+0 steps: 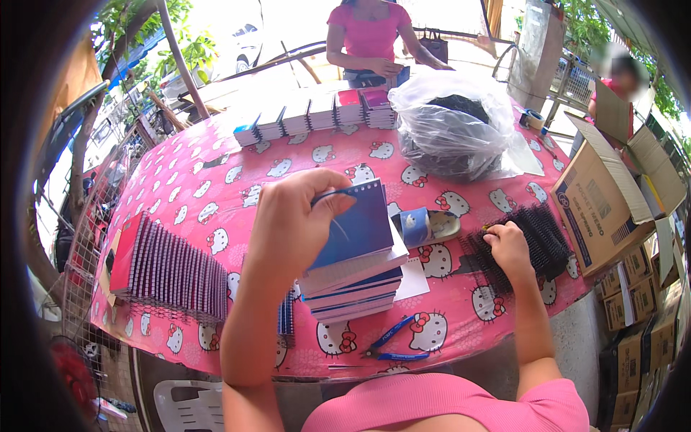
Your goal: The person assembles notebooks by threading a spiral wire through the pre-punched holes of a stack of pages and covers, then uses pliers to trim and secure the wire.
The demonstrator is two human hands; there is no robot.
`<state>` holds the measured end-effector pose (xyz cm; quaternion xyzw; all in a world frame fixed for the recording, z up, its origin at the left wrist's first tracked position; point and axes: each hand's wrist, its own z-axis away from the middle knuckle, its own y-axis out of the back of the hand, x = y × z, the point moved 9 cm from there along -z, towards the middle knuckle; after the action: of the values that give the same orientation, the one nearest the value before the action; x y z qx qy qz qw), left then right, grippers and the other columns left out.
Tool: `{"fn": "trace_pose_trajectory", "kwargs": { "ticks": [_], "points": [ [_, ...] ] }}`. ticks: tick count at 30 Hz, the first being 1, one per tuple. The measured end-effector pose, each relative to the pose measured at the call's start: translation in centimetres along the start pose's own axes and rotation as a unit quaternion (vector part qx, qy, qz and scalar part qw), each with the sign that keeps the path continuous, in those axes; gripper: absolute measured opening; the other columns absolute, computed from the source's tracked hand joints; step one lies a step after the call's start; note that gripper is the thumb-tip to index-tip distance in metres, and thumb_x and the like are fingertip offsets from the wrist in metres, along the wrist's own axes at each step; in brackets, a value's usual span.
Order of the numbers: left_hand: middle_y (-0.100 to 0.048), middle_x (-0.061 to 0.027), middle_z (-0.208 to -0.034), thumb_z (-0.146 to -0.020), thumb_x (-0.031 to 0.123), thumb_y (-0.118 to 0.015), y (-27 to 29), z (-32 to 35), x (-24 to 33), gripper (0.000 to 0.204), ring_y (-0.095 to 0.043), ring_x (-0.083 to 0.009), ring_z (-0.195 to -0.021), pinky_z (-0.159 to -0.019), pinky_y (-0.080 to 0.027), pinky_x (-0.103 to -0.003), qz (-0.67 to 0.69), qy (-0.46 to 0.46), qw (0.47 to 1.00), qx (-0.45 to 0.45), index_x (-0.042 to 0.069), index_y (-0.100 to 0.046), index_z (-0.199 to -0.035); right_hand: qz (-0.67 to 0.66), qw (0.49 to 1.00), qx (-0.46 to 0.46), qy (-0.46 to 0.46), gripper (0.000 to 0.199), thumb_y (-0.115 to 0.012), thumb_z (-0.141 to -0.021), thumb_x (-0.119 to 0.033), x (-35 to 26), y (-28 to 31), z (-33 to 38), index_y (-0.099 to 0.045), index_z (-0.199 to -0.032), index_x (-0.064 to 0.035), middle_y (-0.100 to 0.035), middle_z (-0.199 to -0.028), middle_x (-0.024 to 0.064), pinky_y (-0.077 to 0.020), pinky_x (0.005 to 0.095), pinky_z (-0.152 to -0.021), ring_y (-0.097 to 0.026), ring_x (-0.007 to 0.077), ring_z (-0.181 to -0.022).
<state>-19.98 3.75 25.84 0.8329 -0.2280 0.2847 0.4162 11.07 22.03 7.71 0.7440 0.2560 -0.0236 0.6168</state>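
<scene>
My left hand (pixel 291 219) grips a blue-covered notebook (pixel 356 227) by its top edge, tilted up over a stack of blue and white unbound notebooks (pixel 356 288) on the table. My right hand (pixel 507 245) rests on a pile of black spiral binding coils (pixel 536 241) at the right, fingers curled on them; I cannot tell whether it has picked one. Blue-handled pliers (pixel 392 345) lie near the front edge of the table. A roll of tape in a blue dispenser (pixel 425 227) sits between the stack and the coils.
A pink cartoon-cat tablecloth (pixel 216 187) covers the table. A row of bound notebooks (pixel 173 270) lies at left, more notebooks (pixel 309 115) at the back. A clear bag of black coils (pixel 457 126) stands back right. A person in pink (pixel 371 36) works opposite. Cardboard boxes (pixel 612 201) stand right.
</scene>
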Motion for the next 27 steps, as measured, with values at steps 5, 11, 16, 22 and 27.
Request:
{"fn": "trace_pose_trajectory", "kwargs": {
  "ticks": [5, 11, 16, 22, 27],
  "points": [
    [-0.071, -0.012, -0.086, -0.079, 0.016, -0.073, -4.0, -2.0, -7.4, 0.024, -0.066, -0.0162, -0.079, -0.07, -0.051, -0.03, -0.027, 0.193, 0.961, -0.194, 0.0, -0.07, -0.096, -0.023, 0.998, -0.048, 0.038, 0.018, -0.071, -0.079, -0.013, -1.8, -0.3, 0.0, -0.068, -0.093, -0.0024, -0.06, -0.094, 0.0175, -0.0498, 0.0422, -0.078, -0.062, 0.0361, -0.088],
    [-0.07, -0.0125, -0.096, -0.078, 0.015, -0.074, -3.0, -1.3, -4.2, 0.024, -0.065, -0.0222, -0.092, -0.082, -0.05, -0.035, -0.074, 0.073, 0.986, -0.133, 0.0, -0.07, -0.097, -0.179, 0.976, -0.051, 0.113, 0.018, -0.07, -0.079, -0.004, -4.7, 1.7, -0.4, -0.067, -0.096, 0.0023, -0.064, -0.081, 0.0107, -0.0495, 0.0316, -0.067, -0.062, 0.0199, -0.073],
    [-0.069, -0.0096, -0.09, -0.078, 0.012, -0.074, -2.6, -1.0, -3.8, 0.025, -0.065, -0.017, -0.085, -0.076, -0.05, -0.033, -0.019, 0.141, 0.975, -0.169, -0.001, -0.068, -0.099, -0.379, 0.896, -0.223, 0.07, 0.026, -0.069, -0.085, -0.008, -9.8, 3.7, -0.5, -0.068, -0.108, 0.0015, -0.068, -0.087, 0.0064, -0.0495, 0.0229, -0.068, -0.06, 0.007, -0.076],
    [-0.07, -0.0154, -0.088, -0.079, 0.013, -0.074, -0.5, -1.3, -2.3, 0.024, -0.067, -0.0228, -0.081, -0.072, -0.051, -0.035, -0.048, 0.071, 0.989, -0.122, 0.003, -0.068, -0.099, -0.518, 0.793, -0.275, 0.167, 0.025, -0.07, -0.085, -0.003, -16.1, 5.6, 0.3, -0.065, -0.109, 0.0021, -0.064, -0.087, 0.001, -0.0477, 0.0184, -0.064, -0.058, 0.0047, -0.075],
    [-0.071, -0.007, -0.084, -0.079, 0.004, -0.071, 1.1, 0.0, 3.5, 0.017, -0.065, -0.0109, -0.075, -0.07, -0.051, -0.025, -0.026, -0.036, 0.998, -0.052, -0.001, -0.069, -0.095, -0.544, 0.788, -0.127, 0.258, 0.018, -0.07, -0.084, -0.004, -19.0, 11.0, -0.1, -0.067, -0.101, -0.0007, -0.064, -0.089, 0.0002, -0.0477, 0.0204, -0.067, -0.058, 0.005, -0.077]
  ]
}}
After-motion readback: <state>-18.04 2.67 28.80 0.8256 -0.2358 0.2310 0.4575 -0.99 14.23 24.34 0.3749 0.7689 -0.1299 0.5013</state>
